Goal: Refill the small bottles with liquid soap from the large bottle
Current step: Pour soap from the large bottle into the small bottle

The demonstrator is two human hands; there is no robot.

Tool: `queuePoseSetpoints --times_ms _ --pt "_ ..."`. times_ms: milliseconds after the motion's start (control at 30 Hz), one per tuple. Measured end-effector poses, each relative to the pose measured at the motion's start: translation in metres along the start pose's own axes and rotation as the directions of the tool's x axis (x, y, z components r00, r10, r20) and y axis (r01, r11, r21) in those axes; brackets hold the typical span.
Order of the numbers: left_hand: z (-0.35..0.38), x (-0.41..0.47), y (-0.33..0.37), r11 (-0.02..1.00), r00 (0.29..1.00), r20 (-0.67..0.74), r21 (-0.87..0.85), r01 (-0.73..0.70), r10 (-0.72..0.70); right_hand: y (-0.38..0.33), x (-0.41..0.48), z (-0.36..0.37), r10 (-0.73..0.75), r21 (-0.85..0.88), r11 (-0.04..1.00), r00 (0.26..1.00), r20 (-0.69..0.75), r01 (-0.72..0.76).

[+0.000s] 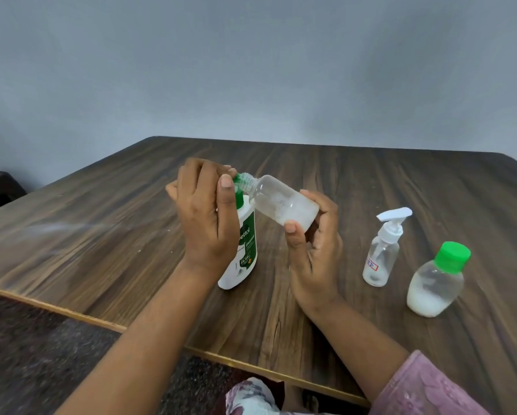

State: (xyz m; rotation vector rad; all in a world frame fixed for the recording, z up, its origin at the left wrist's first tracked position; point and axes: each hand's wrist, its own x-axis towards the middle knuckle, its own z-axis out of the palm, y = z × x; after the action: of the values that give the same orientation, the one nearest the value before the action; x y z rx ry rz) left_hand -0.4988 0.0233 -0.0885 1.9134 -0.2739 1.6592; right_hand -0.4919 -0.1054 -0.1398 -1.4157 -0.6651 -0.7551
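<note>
Head cam looking down at a dark wooden table (101, 235), grey wall (251, 70) behind.

Held up over the middle of the table: a small clear bottle (281, 202), tipped nearly sideways, neck pointing left, a bit of whitish soap pooled at the base end. Gripped round the base by the right hand (314, 259), thumb on the near side, fingers curled round the back.

At the neck, a green cap (237, 177), pinched between the thumb and fingertips of the left hand (204, 211). Bare threads showing just beside it, so not screwed down. Can't tell whether cap and neck are actually touching, too much hidden by the fingers.

Standing upright right behind the left hand, roughly mid-table: the large white Dettol bottle (245, 250), green label, green top, partly covered by the hand.

Over toward the right edge, both upright and a little apart from each other: a little clear spray bottle (381, 256) with a white trigger head and a smear of white at the bottom, then closer to the front edge a squat clear bottle (437, 283) with its green lid on and white soap sitting low inside.

Pink patterned sleeve (425, 384) on the right arm, down at the bottom right of the shot.
</note>
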Motion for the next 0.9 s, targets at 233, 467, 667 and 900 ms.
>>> queuePoseSetpoints --times_ms 233,467,667,900 --pt "-0.003 0.006 0.006 1.000 1.000 0.016 -0.001 0.024 -0.024 -0.003 -0.002 0.000 -0.013 0.006 1.000 1.000 0.008 0.013" --pt "-0.002 0.006 0.006 1.000 0.998 0.066 -0.005 0.006 -0.005 -0.005 -0.002 -0.001 -0.022 0.000 1.000 1.000 0.017 0.022" --pt "-0.001 0.002 0.003 0.999 0.998 0.058 0.038 0.016 -0.018 -0.005 -0.003 0.000 -0.021 -0.009 1.000 1.000 0.015 0.022" --pt "-0.001 -0.001 0.001 1.000 0.999 0.035 0.019 0.020 -0.021 -0.006 -0.004 0.000 -0.042 0.007 0.999 0.999 0.029 0.042"
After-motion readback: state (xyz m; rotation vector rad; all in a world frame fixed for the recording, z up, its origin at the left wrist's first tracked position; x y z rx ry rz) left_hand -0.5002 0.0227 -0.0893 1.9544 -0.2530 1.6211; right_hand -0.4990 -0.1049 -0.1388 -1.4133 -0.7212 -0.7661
